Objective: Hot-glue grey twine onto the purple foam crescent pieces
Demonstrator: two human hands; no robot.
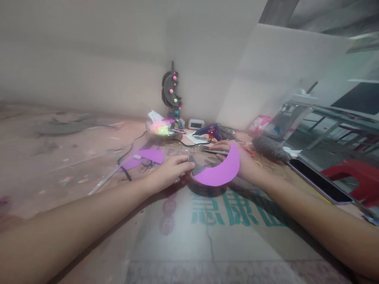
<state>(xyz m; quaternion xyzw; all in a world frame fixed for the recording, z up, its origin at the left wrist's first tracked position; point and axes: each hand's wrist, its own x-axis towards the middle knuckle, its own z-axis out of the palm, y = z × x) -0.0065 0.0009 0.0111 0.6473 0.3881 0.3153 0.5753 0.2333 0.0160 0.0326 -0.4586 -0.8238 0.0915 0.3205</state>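
My left hand (172,170) pinches the grey tip of a purple crescent-shaped foam piece (220,171) above the cardboard sheet with green print (237,221). My right hand (233,154) is mostly hidden behind the crescent; its fingers close around metal scissors (211,150) whose blades point left. Both forearms reach in from the lower corners. The picture is blurred.
Purple foam scraps (146,157) lie left of the hands. Behind stand a bowl of bright pompoms (161,128), a blue glue gun (209,131), a black crescent decoration (172,92), a small clock (196,124), a ball of twine (269,148), a phone (321,181) and a red stool (355,177).
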